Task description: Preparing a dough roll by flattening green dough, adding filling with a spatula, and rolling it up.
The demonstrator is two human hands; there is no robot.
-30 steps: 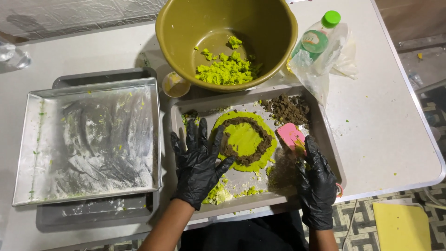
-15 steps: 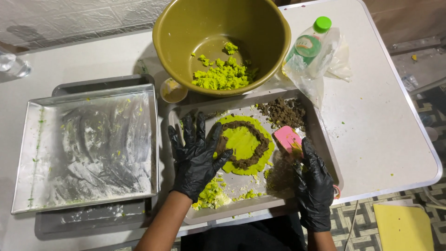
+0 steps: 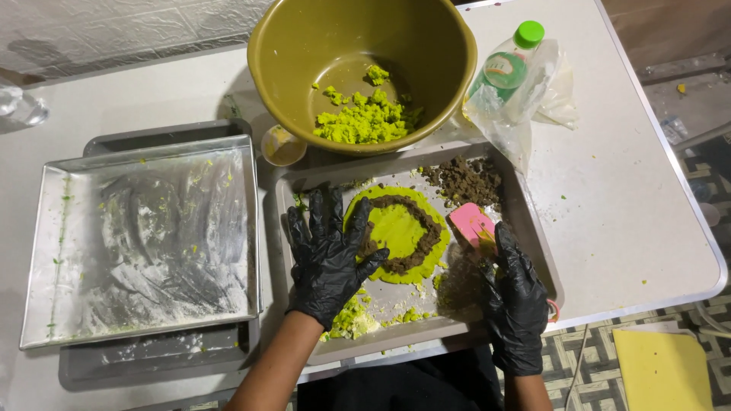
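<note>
Black-gloved hands are working over a flattened round of bright green dough (image 3: 396, 228) lying in the middle of a grey metal tray (image 3: 533, 228), with a ring of dark brown filling (image 3: 415, 255) laid on it. The left hand (image 3: 329, 255) is resting flat with its fingers spread, its thumb touching the disc's left edge, while the right hand (image 3: 514, 293) is gripping a pink scraper (image 3: 472, 223) just beside the disc's right edge, fingers curled round its lower end. Judging by this, the filling step is under way, and the next move seems to be calling for a careful lift of the dough's edge, since the thin disc looks soft and likely to tear. More brown filling (image 3: 464, 179) is sitting in a heap at the tray's far right corner, and loose green crumbs (image 3: 354, 320) are lying near the left wrist. Behind the tray, an olive-gold bowl (image 3: 282, 68) is holding more green dough. Right of it, a clear bottle with a green cap (image 3: 510, 65) and a round green-and-red label is lying in a crumpled clear plastic bag (image 3: 548, 91). Off to the left, a floured silver pan (image 3: 145, 236) is waiting.
</note>
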